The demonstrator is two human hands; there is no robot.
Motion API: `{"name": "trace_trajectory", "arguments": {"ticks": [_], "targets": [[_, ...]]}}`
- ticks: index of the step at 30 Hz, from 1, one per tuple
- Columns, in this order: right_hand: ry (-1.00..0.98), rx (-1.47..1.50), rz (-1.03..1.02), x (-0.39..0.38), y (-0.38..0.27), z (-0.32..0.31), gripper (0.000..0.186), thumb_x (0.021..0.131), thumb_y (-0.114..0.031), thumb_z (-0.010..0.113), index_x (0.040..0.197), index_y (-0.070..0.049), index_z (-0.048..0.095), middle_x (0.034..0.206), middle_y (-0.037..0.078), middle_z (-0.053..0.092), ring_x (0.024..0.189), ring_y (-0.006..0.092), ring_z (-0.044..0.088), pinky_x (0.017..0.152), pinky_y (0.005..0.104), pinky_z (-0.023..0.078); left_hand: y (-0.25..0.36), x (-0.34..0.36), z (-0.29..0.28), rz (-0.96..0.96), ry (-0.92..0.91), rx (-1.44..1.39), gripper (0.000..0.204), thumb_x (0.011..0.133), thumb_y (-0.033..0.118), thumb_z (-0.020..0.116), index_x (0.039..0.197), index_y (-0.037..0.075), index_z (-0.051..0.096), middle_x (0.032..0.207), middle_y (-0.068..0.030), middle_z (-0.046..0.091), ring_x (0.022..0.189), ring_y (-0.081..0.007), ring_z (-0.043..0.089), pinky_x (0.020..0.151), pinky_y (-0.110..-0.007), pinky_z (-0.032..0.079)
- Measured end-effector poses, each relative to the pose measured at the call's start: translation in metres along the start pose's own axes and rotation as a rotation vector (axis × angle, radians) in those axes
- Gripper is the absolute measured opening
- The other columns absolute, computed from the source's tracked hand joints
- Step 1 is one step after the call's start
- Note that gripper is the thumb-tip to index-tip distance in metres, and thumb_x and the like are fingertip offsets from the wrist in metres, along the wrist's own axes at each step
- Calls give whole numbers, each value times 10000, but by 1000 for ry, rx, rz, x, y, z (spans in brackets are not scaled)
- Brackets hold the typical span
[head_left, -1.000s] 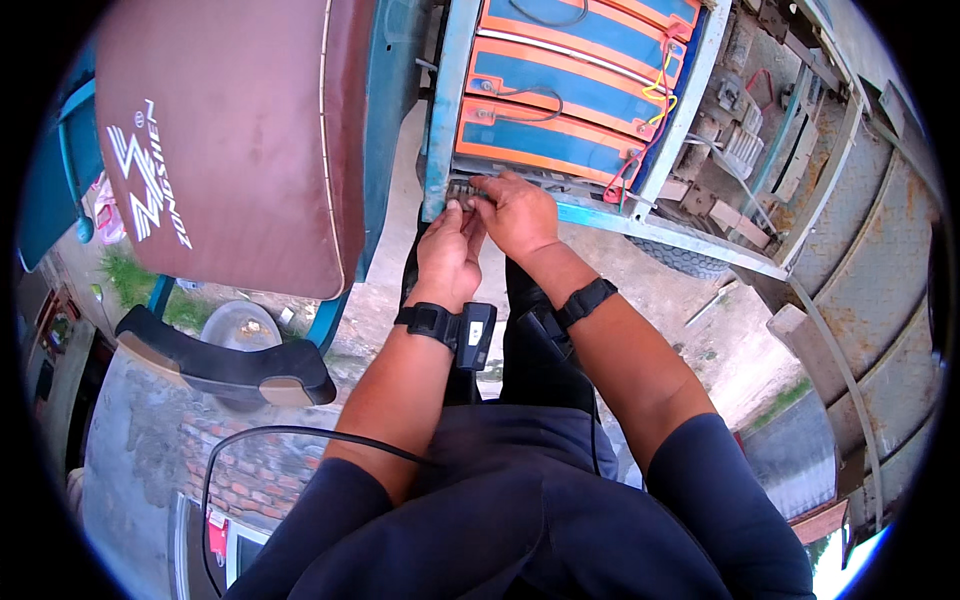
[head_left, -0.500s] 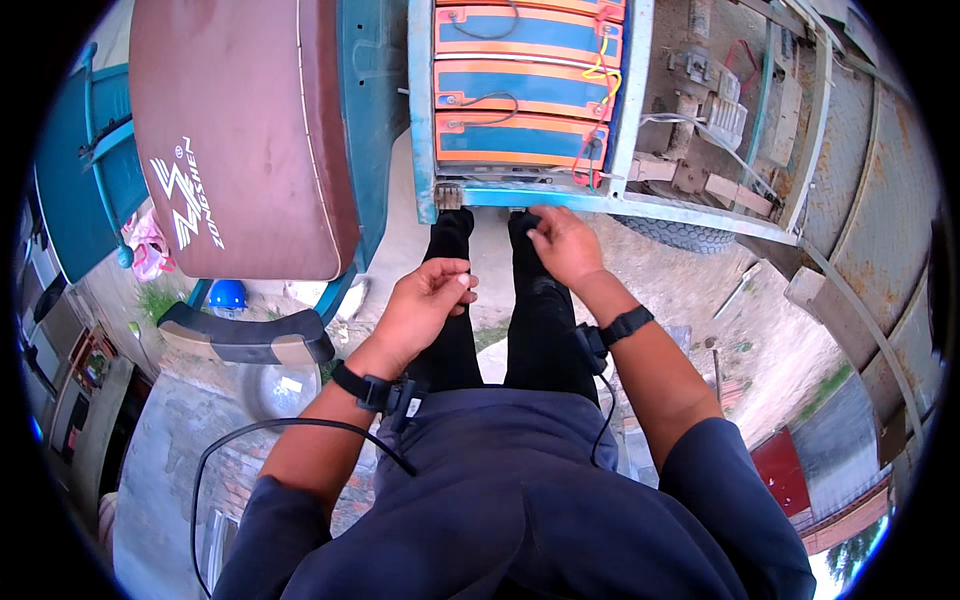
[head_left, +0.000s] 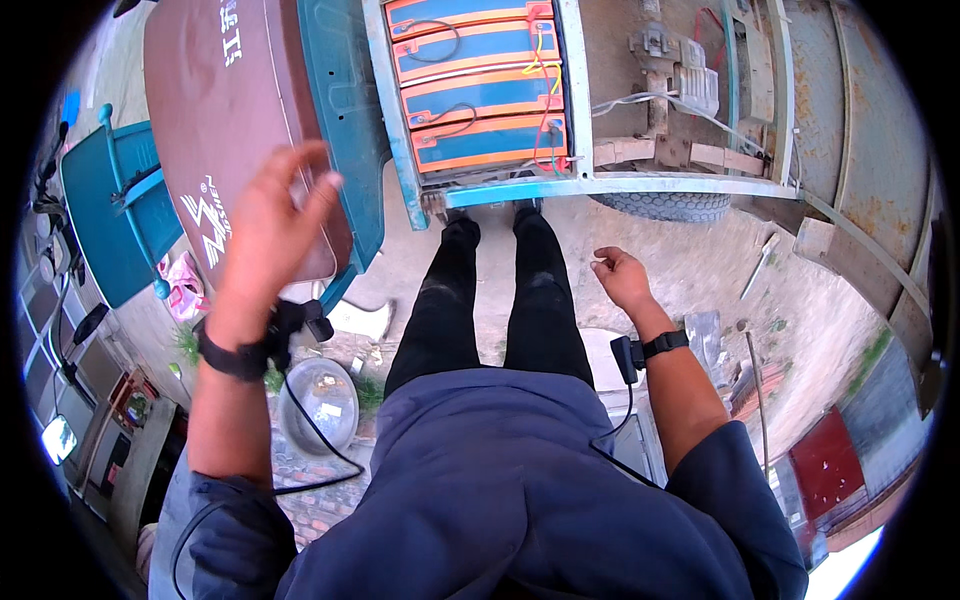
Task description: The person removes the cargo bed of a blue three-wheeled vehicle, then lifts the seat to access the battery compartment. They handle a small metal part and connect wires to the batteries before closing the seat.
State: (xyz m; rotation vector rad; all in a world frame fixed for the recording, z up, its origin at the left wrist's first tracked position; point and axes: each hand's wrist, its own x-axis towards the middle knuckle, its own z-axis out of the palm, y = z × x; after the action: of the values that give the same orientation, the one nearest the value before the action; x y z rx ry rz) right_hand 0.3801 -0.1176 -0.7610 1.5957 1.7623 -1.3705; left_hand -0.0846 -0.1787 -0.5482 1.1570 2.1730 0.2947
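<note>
My left hand (head_left: 275, 220) is raised in front of the brown padded seat (head_left: 215, 110), its thumb and fingers apart. Motion blurs it slightly, and nothing shows in it. Lower on the right, my right hand (head_left: 622, 277) hangs over the ground beside my leg, open with loosely bent fingers and no object visible in them. Ahead of my feet is a metal vehicle frame (head_left: 640, 186), blue and grey. It holds a row of orange-and-blue batteries (head_left: 485, 95) joined by thin wires. Both hands are apart from the frame and batteries.
A tire (head_left: 665, 206) sits under the frame, and a grey motor part (head_left: 690, 82) lies inside it. Left of my legs stands a metal basin (head_left: 320, 405). Rusty metal panels (head_left: 890, 170) line the right side. A black cable (head_left: 325, 470) runs from my left wrist.
My left hand has moved up and left from near my knees to the seat. My right hand has left the frame's edge and dropped to the right. The view has shifted, uncovering the basin more.
</note>
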Motion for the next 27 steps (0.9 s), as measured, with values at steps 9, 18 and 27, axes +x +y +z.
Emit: {"name": "trace_trajectory", "arguments": {"ticks": [9, 18, 27], "targets": [[-23, 345, 116, -1, 38, 13, 326, 895, -244, 650, 1123, -11, 651, 865, 119, 711, 703, 195, 688, 691, 333, 529, -74, 59, -17, -125, 103, 572, 772, 820, 346, 756, 1433, 4, 436, 1477, -246, 415, 1280, -371, 519, 1045, -412, 450], [-47, 669, 273, -3, 29, 10, 284, 931, -204, 640, 1160, -36, 636, 900, 40, 652, 723, 127, 638, 643, 262, 513, -88, 66, -20, -115, 14, 445, 806, 802, 326, 764, 1449, -8, 419, 1501, -250, 390, 1321, -357, 488, 1068, -387, 431], [-16, 748, 220, 14, 0, 10, 259, 904, -180, 660, 1085, 4, 654, 831, 50, 651, 639, 130, 626, 598, 261, 500, -89, 70, -27, -103, -51, 392, 783, 809, 325, 766, 1441, -1, 439, 1458, -229, 462, 1317, -345, 496, 1069, -389, 426]]}}
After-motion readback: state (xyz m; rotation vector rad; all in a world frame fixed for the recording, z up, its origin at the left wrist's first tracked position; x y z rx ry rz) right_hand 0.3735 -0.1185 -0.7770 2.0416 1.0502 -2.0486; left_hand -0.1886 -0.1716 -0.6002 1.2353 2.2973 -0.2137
